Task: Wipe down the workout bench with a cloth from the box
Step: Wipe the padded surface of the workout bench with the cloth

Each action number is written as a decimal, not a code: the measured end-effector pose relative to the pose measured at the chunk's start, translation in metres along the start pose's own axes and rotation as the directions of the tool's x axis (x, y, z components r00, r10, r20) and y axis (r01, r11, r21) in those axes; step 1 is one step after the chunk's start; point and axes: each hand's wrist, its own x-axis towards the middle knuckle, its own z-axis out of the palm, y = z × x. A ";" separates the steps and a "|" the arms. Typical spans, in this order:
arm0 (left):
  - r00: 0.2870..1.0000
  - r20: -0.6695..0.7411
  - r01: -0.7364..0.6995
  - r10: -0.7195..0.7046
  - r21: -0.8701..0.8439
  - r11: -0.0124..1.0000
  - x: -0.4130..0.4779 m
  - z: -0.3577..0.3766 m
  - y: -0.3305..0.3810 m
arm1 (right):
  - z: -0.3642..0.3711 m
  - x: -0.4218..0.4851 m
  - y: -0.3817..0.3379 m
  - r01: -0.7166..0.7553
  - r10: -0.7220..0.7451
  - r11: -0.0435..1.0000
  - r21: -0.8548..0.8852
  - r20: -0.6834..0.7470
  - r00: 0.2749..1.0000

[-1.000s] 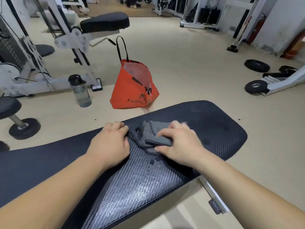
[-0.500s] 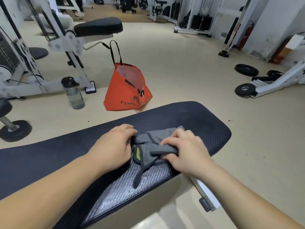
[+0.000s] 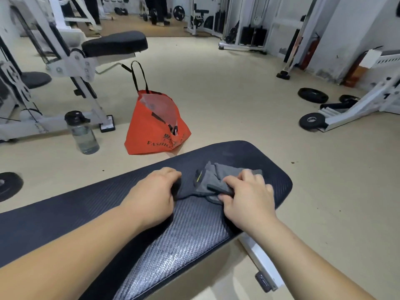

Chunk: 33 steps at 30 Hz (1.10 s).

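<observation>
A black padded workout bench (image 3: 275, 169) with a woven texture runs from lower left to centre right. A crumpled grey cloth (image 3: 213, 179) with a small yellow tag lies on the pad near its far end. My left hand (image 3: 154, 194) grips the cloth's left edge, fingers curled over it. My right hand (image 3: 246, 197) pinches a fold on the cloth's right side and presses it onto the pad. Part of the cloth is hidden under both hands.
An orange tote bag (image 3: 155, 126) stands on the beige floor just beyond the bench, with a clear water bottle (image 3: 83, 133) to its left. A white gym machine (image 3: 71, 68) fills the left. Weight plates (image 3: 312, 95) and a white frame lie at right.
The cloth and both hands have slid away from me, from the near edge of the pad toward its far side. The view has tilted up a little.
</observation>
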 end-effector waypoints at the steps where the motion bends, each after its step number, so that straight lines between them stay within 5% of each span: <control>1: 1.000 -0.018 -0.006 0.006 0.004 1.000 0.005 0.002 0.001 | 0.001 -0.002 -0.005 0.059 -0.059 0.998 -0.001 0.031 0.998; 4: 0.999 -0.020 -0.035 0.035 0.024 0.999 0.022 0.004 0.003 | -0.003 -0.002 -0.008 0.129 -0.154 0.978 0.163 0.149 0.977; 8: 0.999 0.033 -0.027 0.025 0.077 0.997 0.041 0.007 0.006 | -0.002 0.040 0.023 -0.212 0.215 0.969 0.124 -0.017 0.976; 10: 0.998 0.057 -0.006 -0.001 0.113 0.994 0.045 0.011 0.009 | 0.002 0.053 0.026 -0.277 0.282 0.957 0.091 -0.051 0.958; 15: 1.000 -0.004 0.002 -0.002 0.217 0.976 0.041 0.018 0.010 | 0.007 0.061 0.023 -0.084 0.075 0.977 0.197 0.051 0.996; 21: 1.000 0.018 0.007 -0.012 0.237 0.971 0.044 0.011 0.011 | 0.005 0.090 0.052 -0.414 0.426 0.903 0.114 -0.118 0.897; 27: 1.000 0.015 -0.030 0.027 0.253 0.967 0.045 0.009 0.004 | 0.008 0.103 0.008 -0.030 0.015 0.970 0.240 0.064 0.998; 33: 0.999 0.011 -0.034 0.033 0.198 0.980 0.043 0.009 0.001 | 0.013 0.128 0.040 -0.434 0.444 0.896 0.093 -0.163 0.881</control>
